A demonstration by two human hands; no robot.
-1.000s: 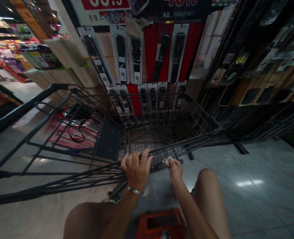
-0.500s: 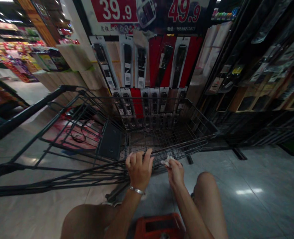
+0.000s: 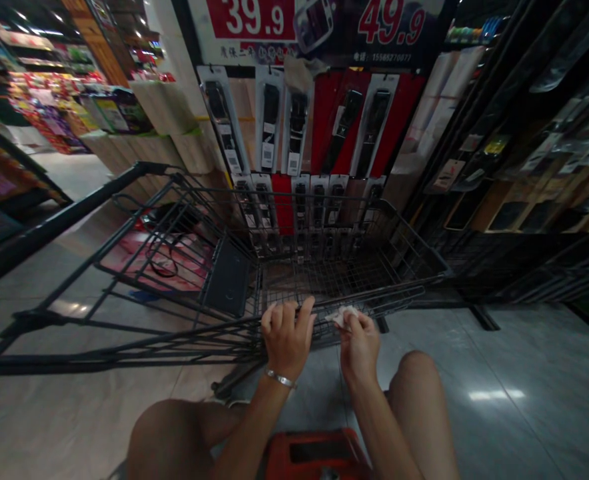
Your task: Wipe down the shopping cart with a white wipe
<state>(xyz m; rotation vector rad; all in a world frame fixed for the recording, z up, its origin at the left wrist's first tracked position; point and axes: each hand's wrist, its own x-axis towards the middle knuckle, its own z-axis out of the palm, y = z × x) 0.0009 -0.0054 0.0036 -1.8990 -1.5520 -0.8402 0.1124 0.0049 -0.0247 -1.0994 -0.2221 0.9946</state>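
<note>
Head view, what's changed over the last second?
The view swung slightly left: sign, cart, left hand and right hand all sit further right. The tissue rose a little. Nothing was grabbed or released: the right hand still pinches the tissue, the left still rests on the cart.

this was a shop. a sign (image 3: pixel 319 30) at 12 o'clock gave prices, 39.9 and 49.9, above packs (image 3: pixel 269 123) hung in rows. a wire shopping cart (image 3: pixel 227 277) stretched from 9 o'clock past the middle, in front of the packs. bright goods (image 3: pixel 49 107) were massed at 10 o'clock, and a tag (image 3: pixel 449 175) dangled among hanging wares (image 3: pixel 504 213) at 2 o'clock.
</note>
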